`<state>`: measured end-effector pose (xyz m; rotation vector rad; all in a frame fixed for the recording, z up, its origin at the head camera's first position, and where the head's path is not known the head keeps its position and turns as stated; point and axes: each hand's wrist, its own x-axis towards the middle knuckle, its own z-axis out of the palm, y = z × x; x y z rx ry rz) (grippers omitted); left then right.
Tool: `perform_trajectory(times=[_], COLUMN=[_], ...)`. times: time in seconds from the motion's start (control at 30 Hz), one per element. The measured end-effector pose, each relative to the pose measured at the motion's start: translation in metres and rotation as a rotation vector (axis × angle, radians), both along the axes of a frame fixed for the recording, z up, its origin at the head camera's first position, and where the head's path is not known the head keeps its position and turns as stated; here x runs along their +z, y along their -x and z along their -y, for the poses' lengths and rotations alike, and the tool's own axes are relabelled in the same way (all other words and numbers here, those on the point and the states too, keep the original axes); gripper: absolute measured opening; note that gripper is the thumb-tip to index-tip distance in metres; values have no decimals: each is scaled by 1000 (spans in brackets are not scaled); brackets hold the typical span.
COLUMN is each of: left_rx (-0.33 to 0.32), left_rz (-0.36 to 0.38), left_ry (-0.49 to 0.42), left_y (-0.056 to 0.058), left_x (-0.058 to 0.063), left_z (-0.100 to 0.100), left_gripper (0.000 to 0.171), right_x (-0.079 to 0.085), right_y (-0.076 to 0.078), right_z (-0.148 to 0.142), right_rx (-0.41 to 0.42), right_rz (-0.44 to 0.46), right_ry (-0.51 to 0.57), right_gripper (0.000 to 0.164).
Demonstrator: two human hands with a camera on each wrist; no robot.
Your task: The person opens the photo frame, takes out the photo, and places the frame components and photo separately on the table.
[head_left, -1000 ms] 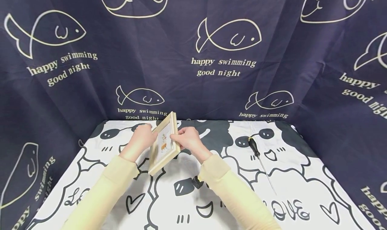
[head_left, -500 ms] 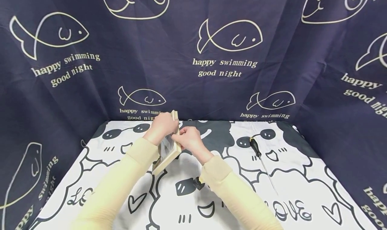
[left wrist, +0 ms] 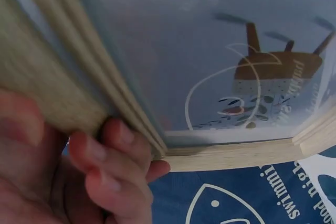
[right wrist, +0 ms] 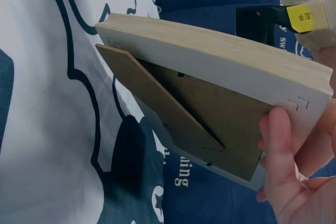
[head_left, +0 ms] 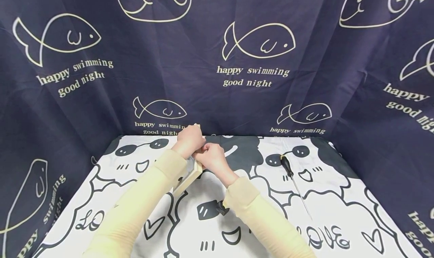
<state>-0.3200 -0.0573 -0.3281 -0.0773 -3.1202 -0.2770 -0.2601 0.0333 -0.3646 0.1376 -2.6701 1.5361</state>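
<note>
A pale wooden picture frame (head_left: 190,179) is held tilted above the table. My left hand (head_left: 190,140) reaches across its front and holds its upper end, hiding much of it. In the left wrist view, curled left fingers (left wrist: 118,163) lie at the frame's edge, beside the clear front with a brown printed picture (left wrist: 278,66) upside down. My right hand (head_left: 211,156) pinches the frame's end close beside the left. The right wrist view shows its brown backing board (right wrist: 241,129), with the stand leg (right wrist: 152,90) angled out and right fingers (right wrist: 278,135) at one corner.
A screwdriver (head_left: 289,171) with a black handle lies on the right side of the table, its shaft pointing toward me. A white cloth (head_left: 268,235) with black cartoon prints covers the table. Dark blue curtains (head_left: 203,54) with fish prints stand behind and at both sides.
My left hand has left the frame's left edge, crossed its front to the right and come to its upper end beside the right hand. The right hand stays on the frame.
</note>
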Motion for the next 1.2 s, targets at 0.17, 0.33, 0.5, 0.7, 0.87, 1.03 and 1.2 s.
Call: perform_trajectory(times=[0.17,0.33,0.5,0.7,0.87,1.03,1.2], left_rx=[-8,0,1,16,11,-1,-20], left_rz=[-32,-85,-131,-138,-135,-116,-107], left_ry=[23,-4,-33,-51,-53,-56,-57], left_y=[3,3,3,3,2,-1,-3], left_x=[-3,-3,-1,1,5,9,13], left_z=[-4,-5,-4,-2,-2,-5,-9], left_gripper=[36,32,26,27,31,33,33], right_x=[-3,-4,-2,-2,-9,-21,-48], right_y=[0,0,0,0,2,-1,2], right_z=[-1,-4,-6,-12,-19,-22,-17], right_rx=[-5,3,19,106,195,250,229], right_rz=[-5,-18,-26,83,233,394,438], right_ry=[24,64,82,213,440,588,640], right_gripper=[21,19,21,31,39,44,40])
